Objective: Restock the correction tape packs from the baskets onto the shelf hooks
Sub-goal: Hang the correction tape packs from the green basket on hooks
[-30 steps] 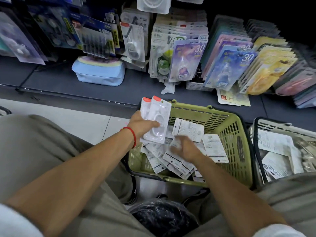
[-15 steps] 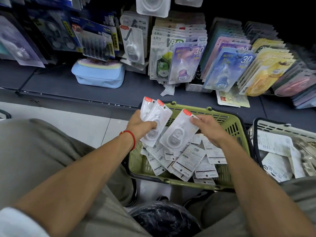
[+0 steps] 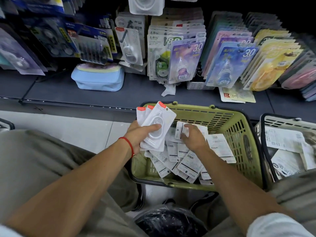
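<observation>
A green basket (image 3: 239, 127) on the floor in front of me holds several white correction tape packs (image 3: 188, 165), most lying face down. My left hand (image 3: 142, 134) grips a fanned stack of three white packs with red tops (image 3: 158, 124) over the basket's left rim. My right hand (image 3: 194, 136) is down inside the basket, its fingers curled round one more pack (image 3: 179, 131) among the loose ones. Shelf hooks above carry hanging correction tape packs (image 3: 184, 62) in white, purple, blue and yellow.
A white basket (image 3: 266, 124) with more packs stands at the right. A light blue pouch (image 3: 98, 79) lies on the dark shelf base (image 3: 136, 93), with a yellow pack (image 3: 237, 95) lying flat there. A black bag (image 3: 171, 221) sits between my knees.
My right hand passed its pack to the left hand's stack, which grew from two to three, then dropped back into the green basket and took hold of another pack.
</observation>
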`<state>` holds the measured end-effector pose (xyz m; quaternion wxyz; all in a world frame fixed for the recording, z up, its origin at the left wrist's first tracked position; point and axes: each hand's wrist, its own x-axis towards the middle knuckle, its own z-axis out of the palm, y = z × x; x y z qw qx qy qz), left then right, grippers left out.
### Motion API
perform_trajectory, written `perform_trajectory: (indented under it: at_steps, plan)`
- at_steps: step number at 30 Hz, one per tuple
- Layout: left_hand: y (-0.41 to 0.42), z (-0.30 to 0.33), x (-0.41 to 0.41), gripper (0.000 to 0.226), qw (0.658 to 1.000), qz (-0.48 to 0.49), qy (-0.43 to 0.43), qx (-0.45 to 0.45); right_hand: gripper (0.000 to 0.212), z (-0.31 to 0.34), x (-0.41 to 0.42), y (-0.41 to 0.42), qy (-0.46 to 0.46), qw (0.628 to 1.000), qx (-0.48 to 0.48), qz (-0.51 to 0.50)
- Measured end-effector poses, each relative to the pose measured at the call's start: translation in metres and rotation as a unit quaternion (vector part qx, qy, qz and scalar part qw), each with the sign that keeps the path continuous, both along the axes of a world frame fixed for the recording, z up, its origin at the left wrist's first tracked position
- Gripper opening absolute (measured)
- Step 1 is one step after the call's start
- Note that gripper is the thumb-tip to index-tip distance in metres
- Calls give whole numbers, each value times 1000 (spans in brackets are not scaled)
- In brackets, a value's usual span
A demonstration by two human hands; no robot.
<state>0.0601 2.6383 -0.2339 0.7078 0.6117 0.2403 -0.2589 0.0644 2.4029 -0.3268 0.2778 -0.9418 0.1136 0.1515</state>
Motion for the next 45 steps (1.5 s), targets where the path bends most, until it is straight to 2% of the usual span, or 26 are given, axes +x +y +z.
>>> perform_trajectory:
  at_steps: [2,3,7,9,11,12,14,16,17,19,21,23,26,28,29,31,33,34,37,40,42,43,45]
  plan:
    - [5,1,1,48,1000,7,5,-9,78,-27,-15,-11,98,983,-120,102]
    - [6,3,0,46,1000,6,5,-12,85,-35,-21,-14,104,976,-146,127]
    - [3,7,0,48,1000,6,0,-13,82,-42,-24,-13,41,972,-173,154]
    - [1,8,1,49,1000,4,-6,-10,70,-33,-18,-14,16,974,-165,153]
    - [-1,10,2,54,1000,10,-12,-2,38,-16,-13,-16,-12,992,-86,94]
    - [-1,10,2,57,1000,15,-16,3,29,-7,-11,-17,-38,997,-36,51]
    - [-1,12,2,60,999,32,-32,7,28,15,-6,-22,-97,991,73,-58]
    - [-2,15,2,63,997,46,-56,13,29,45,2,-23,-140,947,222,-183]
    - [-3,17,3,64,996,48,-74,22,27,64,7,-21,-143,908,314,-239]
    - [-8,24,4,66,991,39,-120,38,20,98,17,-11,-111,845,425,-306]
    - [-15,36,4,75,988,35,-152,21,26,120,21,7,-112,852,427,-280]
    - [-21,50,6,89,983,34,-180,-3,27,132,22,23,-155,858,415,-260]
    - [-27,72,13,124,976,60,-206,-42,26,152,26,31,-191,841,433,-262]
    - [-28,89,18,134,970,71,-225,-61,21,167,35,25,-178,828,465,-256]
    - [-28,96,20,128,968,70,-233,-63,21,178,38,23,-171,828,473,-248]
    - [-28,110,24,103,964,62,-252,-53,37,202,44,17,-169,834,474,-225]
    - [-30,125,31,82,957,59,-279,-46,25,221,49,11,-205,846,452,-195]
    - [-32,133,35,78,954,60,-290,-42,19,230,52,9,-225,849,446,-174]
    - [-41,161,51,66,943,69,-324,-27,24,265,59,7,-261,859,426,-113]
    - [-45,190,71,60,927,79,-367,-20,9,301,70,2,-277,857,433,-45]
    - [-42,208,84,61,915,82,-395,-19,39,316,77,-3,-270,844,463,4]
    - [-39,215,90,63,907,87,-411,-11,47,322,80,-7,-276,835,475,21]
    - [-29,222,98,63,890,111,-442,23,48,329,87,-11,-319,818,478,22]
